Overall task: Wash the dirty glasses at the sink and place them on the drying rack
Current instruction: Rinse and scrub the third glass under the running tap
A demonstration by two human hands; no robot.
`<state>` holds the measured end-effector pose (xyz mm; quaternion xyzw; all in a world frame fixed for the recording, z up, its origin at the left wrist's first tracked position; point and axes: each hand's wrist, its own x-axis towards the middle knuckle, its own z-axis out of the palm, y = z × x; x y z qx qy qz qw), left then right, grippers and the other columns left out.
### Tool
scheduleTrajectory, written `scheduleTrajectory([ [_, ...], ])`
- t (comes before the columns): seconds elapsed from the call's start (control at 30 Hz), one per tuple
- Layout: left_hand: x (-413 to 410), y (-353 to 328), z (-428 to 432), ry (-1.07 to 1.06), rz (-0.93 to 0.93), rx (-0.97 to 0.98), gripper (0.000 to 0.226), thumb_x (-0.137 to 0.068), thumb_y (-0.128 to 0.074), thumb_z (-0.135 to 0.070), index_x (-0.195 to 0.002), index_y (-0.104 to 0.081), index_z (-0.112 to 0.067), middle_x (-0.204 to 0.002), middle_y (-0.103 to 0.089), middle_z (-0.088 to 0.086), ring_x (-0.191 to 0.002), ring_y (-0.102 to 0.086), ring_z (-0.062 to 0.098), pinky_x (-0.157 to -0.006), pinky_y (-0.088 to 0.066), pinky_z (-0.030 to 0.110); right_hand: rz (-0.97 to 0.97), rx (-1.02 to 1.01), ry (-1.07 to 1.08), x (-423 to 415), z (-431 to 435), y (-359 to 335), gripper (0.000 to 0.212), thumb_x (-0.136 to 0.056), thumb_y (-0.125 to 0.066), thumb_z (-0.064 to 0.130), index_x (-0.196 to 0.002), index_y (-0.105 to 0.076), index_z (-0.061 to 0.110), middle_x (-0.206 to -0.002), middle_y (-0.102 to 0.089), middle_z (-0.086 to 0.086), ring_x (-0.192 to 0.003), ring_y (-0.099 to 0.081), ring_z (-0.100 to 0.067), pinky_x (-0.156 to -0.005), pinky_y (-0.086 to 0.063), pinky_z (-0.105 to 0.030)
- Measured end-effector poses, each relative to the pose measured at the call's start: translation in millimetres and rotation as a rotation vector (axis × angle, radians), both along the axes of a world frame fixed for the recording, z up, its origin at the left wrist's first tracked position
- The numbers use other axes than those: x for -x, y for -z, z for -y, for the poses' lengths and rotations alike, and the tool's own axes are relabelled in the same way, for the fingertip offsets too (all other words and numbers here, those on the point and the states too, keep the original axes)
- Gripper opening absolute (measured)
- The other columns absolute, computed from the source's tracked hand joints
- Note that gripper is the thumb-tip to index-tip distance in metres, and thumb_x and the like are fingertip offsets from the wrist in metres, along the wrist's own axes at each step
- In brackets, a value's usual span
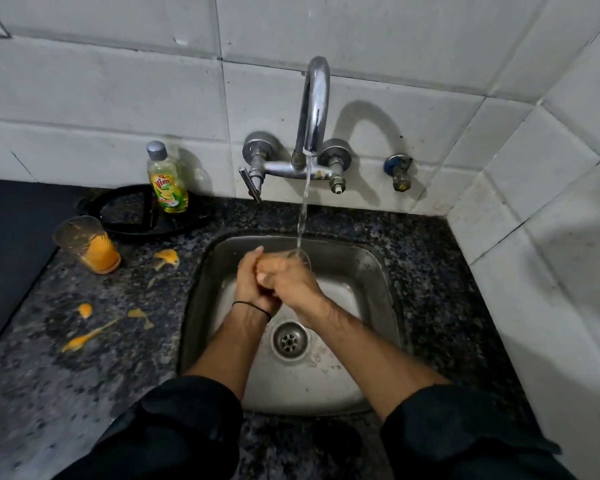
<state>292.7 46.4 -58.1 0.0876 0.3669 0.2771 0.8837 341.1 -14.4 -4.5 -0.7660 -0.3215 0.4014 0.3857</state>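
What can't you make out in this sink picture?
- Head view: the glass under the tap is mostly covered by the left hand and right hand gripping it; only its rim shows.
- Head view: the black round object is partly behind the soap bottle; whether it is the drying rack is unclear.

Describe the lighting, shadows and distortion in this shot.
Head view: dim overall; glare streaks the tap, which throws a curved shadow rightward onto the wall tiles; the wide-angle lens bows the tile lines; the clear glass in the grip of left hand and right hand is barely legible.
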Motion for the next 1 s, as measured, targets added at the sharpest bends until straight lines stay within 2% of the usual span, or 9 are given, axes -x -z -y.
scheduleTrajectory([
  [0.17, 3, -6, -10, -0.03, -0.194, 0.037, 0.05, -0.095, -0.046, -0.045, -0.081, -0.068, -0.003, -0.066, -0.069, 0.013, -0.068, -0.066, 0.026, -0.066, -0.055, 0.031, 0.597, 0.013, -0.499, -19, 13, -6, 0.024, -0.094, -0.057, 0.03, -0.114, -0.07, 0.034, -0.112, -0.071, -0.002, -0.102, -0.065, -0.023, -0.087, -0.052, -0.034],
  [0.33, 6, 4, -14, 0.071, -0.353, 0.016, 0.029, -0.101, -0.044, -0.033, -0.079, -0.053, -0.017, -0.039, -0.056, -0.002, -0.042, -0.058, 0.017, -0.035, -0.044, 0.015, 0.872, -0.04, -0.815, -27, 20, -13, 0.025, -0.099, -0.049, 0.038, -0.113, -0.067, 0.028, -0.105, -0.068, -0.005, -0.094, -0.063, -0.027, -0.088, -0.052, -0.042],
  [0.43, 1, 5, -11, 0.231, -0.338, 0.006, 0.031, -0.1, -0.044, -0.039, -0.094, -0.06, -0.014, -0.066, -0.07, 0.005, -0.065, -0.064, 0.023, -0.048, -0.056, 0.028, 1.044, 0.032, -1.025, -44, 24, -19, 0.032, -0.094, -0.056, 0.028, -0.125, -0.062, 0.026, -0.125, -0.061, -0.004, -0.117, -0.055, -0.024, -0.107, -0.04, -0.042],
  [0.53, -6, -11, -11, 0.285, -0.294, 0.03, 0.046, -0.097, -0.048, -0.046, -0.108, -0.065, -0.004, -0.096, -0.068, 0.014, -0.08, -0.065, 0.029, -0.063, -0.059, 0.037, 1.255, 0.105, -0.995, -46, 28, -20, 0.035, -0.094, -0.052, 0.013, -0.127, -0.063, 0.018, -0.129, -0.062, -0.006, -0.128, -0.051, -0.024, -0.12, -0.02, -0.04],
  [0.63, -7, -15, -12, 0.224, -0.24, -0.016, 0.046, -0.092, -0.061, -0.042, -0.113, -0.068, -0.002, -0.095, -0.07, 0.016, -0.08, -0.067, 0.029, -0.077, -0.057, 0.04, 1.055, 0.135, -0.696, -35, 27, -10, 0.038, -0.095, -0.051, 0.012, -0.133, -0.059, 0.014, -0.129, -0.061, -0.01, -0.124, -0.054, -0.028, -0.114, -0.032, -0.038],
  [0.73, 1, -4, -2, 0.1, -0.154, -0.03, 0.03, -0.091, -0.064, -0.034, -0.085, -0.073, -0.006, -0.083, -0.066, 0.013, -0.071, -0.064, 0.024, -0.073, -0.052, 0.033, 0.294, 0.112, -0.15, -25, 14, -6, 0.024, -0.093, -0.058, 0.025, -0.111, -0.072, 0.019, -0.105, -0.072, -0.009, -0.094, -0.069, -0.02, -0.084, -0.057, -0.036],
  [0.83, 6, 5, 6, 0.032, -0.065, -0.039, 0.034, -0.092, -0.059, -0.037, -0.091, -0.066, -0.004, -0.09, -0.064, 0.015, -0.076, -0.063, 0.026, -0.067, -0.051, 0.033, -0.371, 0.028, 0.139, -24, 13, -13, 0.015, -0.082, -0.069, 0.004, -0.093, -0.078, 0.011, -0.086, -0.075, -0.004, -0.065, -0.067, -0.005, -0.057, -0.051, -0.024],
  [0.93, 7, 4, -1, 0.06, -0.052, 0.005, 0.045, -0.093, -0.054, -0.041, -0.102, -0.065, 0.002, -0.097, -0.066, 0.018, -0.088, -0.065, 0.029, -0.091, -0.05, 0.039, -0.36, -0.005, -0.038, -24, 20, -6, 0.025, -0.085, -0.064, 0.003, -0.101, -0.076, 0.017, -0.104, -0.076, -0.004, -0.095, -0.071, -0.017, -0.061, -0.052, -0.029],
  [1.0, 5, 3, -6, 0.102, -0.147, 0.081, 0.042, -0.091, -0.056, -0.042, -0.1, -0.066, -0.002, -0.095, -0.066, 0.014, -0.086, -0.064, 0.027, -0.094, -0.049, 0.037, 0.059, -0.02, -0.371, -29, 21, -3, 0.017, -0.09, -0.057, 0.019, -0.098, -0.071, 0.023, -0.101, -0.07, -0.007, -0.095, -0.068, -0.022, -0.064, -0.055, -0.033],
])
